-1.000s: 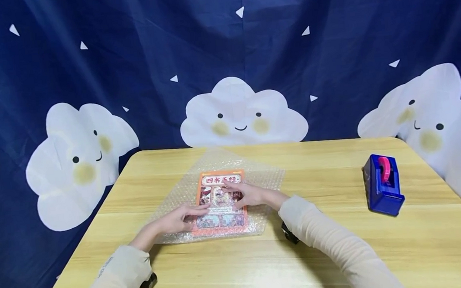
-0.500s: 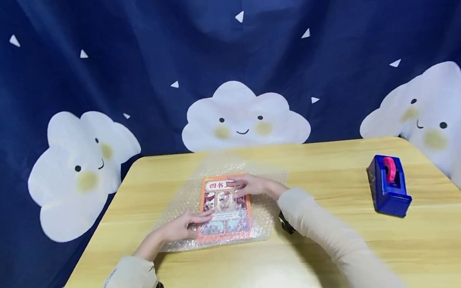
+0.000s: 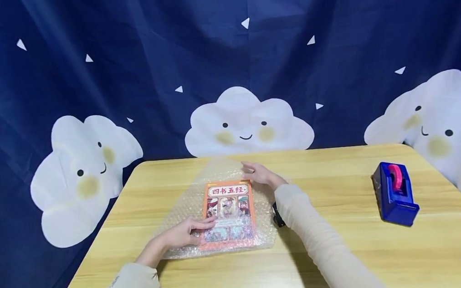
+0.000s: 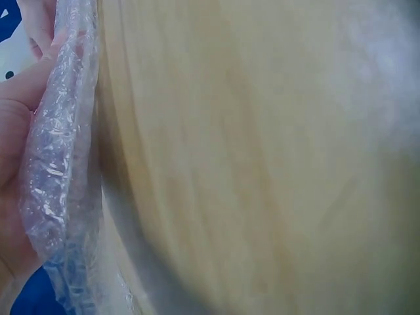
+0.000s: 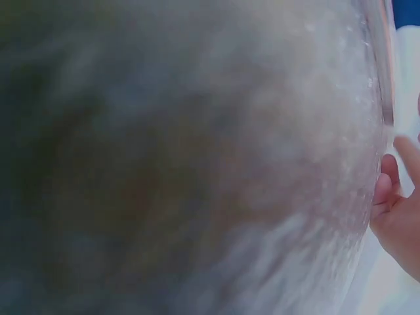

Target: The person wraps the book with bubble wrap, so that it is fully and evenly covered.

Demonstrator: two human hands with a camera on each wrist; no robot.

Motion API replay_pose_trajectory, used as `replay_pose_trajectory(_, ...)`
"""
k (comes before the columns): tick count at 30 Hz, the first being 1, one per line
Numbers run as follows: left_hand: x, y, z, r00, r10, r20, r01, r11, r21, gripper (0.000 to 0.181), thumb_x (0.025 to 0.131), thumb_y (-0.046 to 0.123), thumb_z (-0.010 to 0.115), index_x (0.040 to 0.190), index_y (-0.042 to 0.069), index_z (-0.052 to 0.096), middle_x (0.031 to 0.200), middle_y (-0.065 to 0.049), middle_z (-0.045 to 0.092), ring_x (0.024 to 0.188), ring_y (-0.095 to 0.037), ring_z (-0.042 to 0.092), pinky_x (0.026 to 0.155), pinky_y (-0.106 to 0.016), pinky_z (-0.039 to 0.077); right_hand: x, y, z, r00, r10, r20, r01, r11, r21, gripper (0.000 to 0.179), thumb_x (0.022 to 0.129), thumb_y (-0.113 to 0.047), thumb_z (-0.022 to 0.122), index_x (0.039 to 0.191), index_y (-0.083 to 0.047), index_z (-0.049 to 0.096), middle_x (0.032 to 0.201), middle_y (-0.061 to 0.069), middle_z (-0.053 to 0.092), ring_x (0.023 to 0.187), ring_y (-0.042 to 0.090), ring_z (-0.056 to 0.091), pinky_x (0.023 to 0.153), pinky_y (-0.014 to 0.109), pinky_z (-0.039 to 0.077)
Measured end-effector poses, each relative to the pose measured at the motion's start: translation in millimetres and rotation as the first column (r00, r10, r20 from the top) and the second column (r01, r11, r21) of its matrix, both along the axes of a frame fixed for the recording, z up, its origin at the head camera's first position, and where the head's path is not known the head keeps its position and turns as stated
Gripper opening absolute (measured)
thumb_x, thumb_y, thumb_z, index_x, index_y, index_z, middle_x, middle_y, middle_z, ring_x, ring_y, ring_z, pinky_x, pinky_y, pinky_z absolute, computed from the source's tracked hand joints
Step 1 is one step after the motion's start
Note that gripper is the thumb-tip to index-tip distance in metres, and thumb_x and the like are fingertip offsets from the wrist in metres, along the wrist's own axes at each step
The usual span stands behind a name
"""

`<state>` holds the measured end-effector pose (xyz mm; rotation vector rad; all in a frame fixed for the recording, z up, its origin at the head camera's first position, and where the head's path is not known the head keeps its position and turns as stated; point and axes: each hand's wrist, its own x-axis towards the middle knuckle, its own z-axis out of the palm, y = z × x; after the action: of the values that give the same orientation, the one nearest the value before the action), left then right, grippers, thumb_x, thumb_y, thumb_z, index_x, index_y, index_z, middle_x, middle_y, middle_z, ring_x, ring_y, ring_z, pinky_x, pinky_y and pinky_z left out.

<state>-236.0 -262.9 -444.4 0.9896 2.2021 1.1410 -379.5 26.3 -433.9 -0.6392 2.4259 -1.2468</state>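
Note:
An orange-framed book (image 3: pixel 227 204) with a comic-style cover lies on a sheet of bubble wrap (image 3: pixel 189 195). A layer of the wrap covers the book's lower part. My left hand (image 3: pixel 182 233) rests on that layer at the book's lower left, fingers extended over the cover. In the left wrist view, the bubble wrap (image 4: pixel 62 151) bulges beside the thumb. My right hand (image 3: pixel 261 174) is by the book's upper right corner, over the bubble wrap, fingers pointing left. The right wrist view shows the hand (image 5: pixel 400 213) at its edge with some fingers bent; whether it touches the wrap is unclear.
A blue tape dispenser (image 3: pixel 397 193) with a pink roll stands at the right of the wooden table (image 3: pixel 326 245). A dark blue curtain (image 3: pixel 157 54) with white clouds hangs behind the table's far edge.
My right hand has moved off the cover, up and away to the book's upper right corner. My left hand has stayed at the lower left. The head view has tilted slightly.

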Motion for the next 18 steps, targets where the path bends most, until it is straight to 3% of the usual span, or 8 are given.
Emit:
replay_pose_trajectory(4,1.2,1.5,-2.3,1.0,0.011,0.022,-0.011,1.0,0.0,0.056,0.081,0.005,0.061,0.133,-0.001,0.042,0.146,-0.017,0.024,0.132,-0.045,0.017,0.102,-0.061,0.016,1.1,4,6.6,0.996,-0.059,0.071,0.061,0.997,-0.036,0.062,0.096,-0.01,0.043,0.146,-0.002,0.008,0.147,0.024,0.02,0.134,0.038,0.022,0.109,0.048,0.019)
replay_pose_trajectory(8,1.3,0.4,-1.8,0.999,0.018,0.034,-0.018,1.0,-0.001,0.056,0.08,0.005,0.061,0.133,-0.001,0.042,0.146,-0.018,0.023,0.132,-0.045,0.016,0.103,-0.059,0.019,-8.2,2,1.9,0.984,-0.08,0.158,0.09,0.994,-0.061,0.062,0.096,-0.009,0.041,0.146,-0.003,0.004,0.147,0.025,0.017,0.133,0.04,0.023,0.107,0.05,0.022)
replay_pose_trajectory(11,1.1,-1.0,-0.5,0.999,0.025,0.041,-0.025,1.0,-0.002,0.057,0.079,0.001,0.061,0.132,-0.002,0.042,0.146,-0.019,0.023,0.133,-0.045,0.016,0.103,-0.059,0.02,-16.2,2,-10.0,0.988,-0.067,0.137,0.078,0.994,-0.078,0.058,0.098,-0.015,0.039,0.147,-0.006,0.01,0.147,0.022,0.023,0.128,0.037,0.034,0.107,0.047,0.026)
replay_pose_trajectory(13,1.2,-1.6,0.3,0.998,0.03,0.047,-0.03,1.0,-0.005,0.057,0.078,-0.001,0.061,0.132,-0.002,0.042,0.146,-0.018,0.023,0.133,-0.044,0.016,0.103,-0.058,0.02,-39.6,5,-38.0,0.992,-0.041,0.12,0.062,0.983,-0.175,0.058,0.097,-0.022,0.043,0.147,-0.012,0.017,0.14,0.017,0.036,0.116,0.029,0.049,0.099,0.04,0.039)
replay_pose_trajectory(16,1.3,-1.2,1.5,0.999,0.026,0.035,-0.025,1.0,-0.01,0.057,0.078,-0.002,0.061,0.132,-0.002,0.043,0.146,-0.019,0.024,0.132,-0.045,0.016,0.103,-0.059,0.017,-51.5,3,-49.8,0.988,-0.07,0.138,0.101,0.967,-0.235,0.058,0.095,-0.02,0.047,0.146,-0.012,0.02,0.131,0.016,0.045,0.101,0.024,0.055,0.091,0.035,0.045)
replay_pose_trajectory(18,1.0,-0.5,2.0,0.999,0.025,0.036,-0.024,1.0,-0.013,0.057,0.078,-0.002,0.06,0.132,-0.002,0.042,0.146,-0.018,0.024,0.133,-0.044,0.016,0.103,-0.057,0.019,-53.9,0,-49.4,0.979,-0.116,0.17,0.157,0.955,-0.252,0.058,0.094,-0.014,0.047,0.146,-0.01,0.02,0.121,0.016,0.049,0.092,0.023,0.054,0.085,0.034,0.047)
